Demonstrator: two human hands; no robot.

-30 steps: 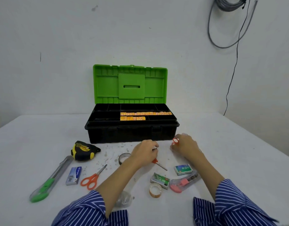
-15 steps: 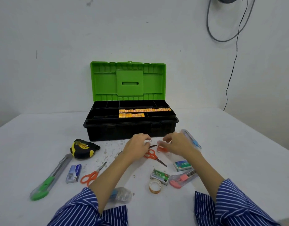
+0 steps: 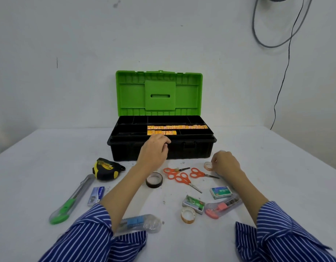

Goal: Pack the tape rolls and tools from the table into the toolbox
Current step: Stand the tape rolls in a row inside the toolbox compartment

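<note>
The black toolbox (image 3: 193,151) stands open at the table's middle, its green lid (image 3: 159,93) upright, with orange packs (image 3: 177,127) in the top tray. My left hand (image 3: 154,151) hovers at the box's front rim with curled fingers; its palm is hidden. To the right, my right hand (image 3: 226,164) pinches a small clear tape roll (image 3: 208,166) on the table. Between my arms lie a black tape roll (image 3: 154,180), three orange scissors (image 3: 182,179) and another clear tape roll (image 3: 188,215).
On the left lie a yellow-black tape measure (image 3: 104,168), a green utility knife (image 3: 68,202) and a blue staple box (image 3: 96,195). Two green staple boxes (image 3: 220,191), a pink clear stapler (image 3: 223,206) and a blue clear cutter (image 3: 138,222) lie near me. Cables hang on the right wall.
My left hand left the scissors and rose to the toolbox's front rim. My right hand moved right onto the small clear roll. Three scissors now lie uncovered.
</note>
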